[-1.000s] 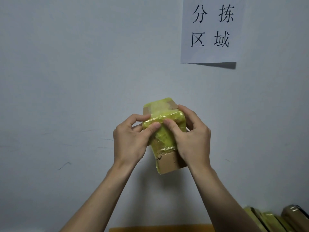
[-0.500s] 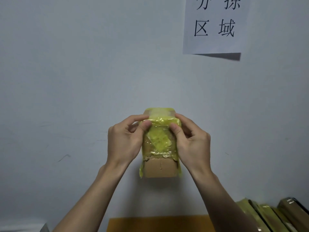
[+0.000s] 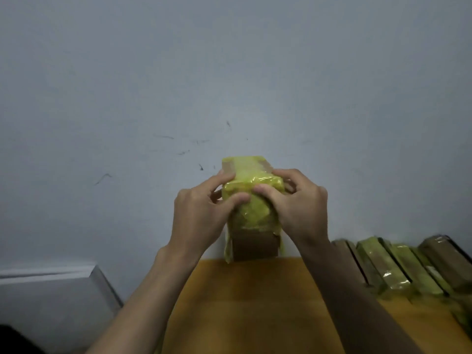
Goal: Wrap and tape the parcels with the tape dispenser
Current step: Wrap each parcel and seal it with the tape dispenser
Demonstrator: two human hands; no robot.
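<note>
Parcel (image 3: pixel 251 213) is up in the air between both our hands, held in front of the grey wall (image 3: pixel 229 72) and just above the far edge of the orange-brown surface (image 3: pixel 255 297). It's a small cardboard box, mostly covered in crinkly yellow tape (image 3: pixel 255 213) around the top and middle, with bare brown cardboard showing at the bottom and a bit at the top corners. A loose flap of the yellow stuff hangs off the lower left corner.

Our left hand (image 3: pixel 199 213) grips the left side, fingers curled around it and the thumb pressed onto the front face over the tape. Our right hand (image 3: pixel 298 208) does the same on the right side, fingers wrapped over the top edge and thumb pushing onto the front, so the two thumbs nearly meet in the middle. Both are clamped on the parcel.

Off to the right, a row of other wrapped parcels (image 3: pixel 398 269) sits on the surface, leaning side by side, some yellowish-green, some brown; that corner is blurry so we can't count them for sure. Bottom left there's a grey panel (image 3: pixel 56 302) with a pale top edge; hard to tell what it is.
</note>
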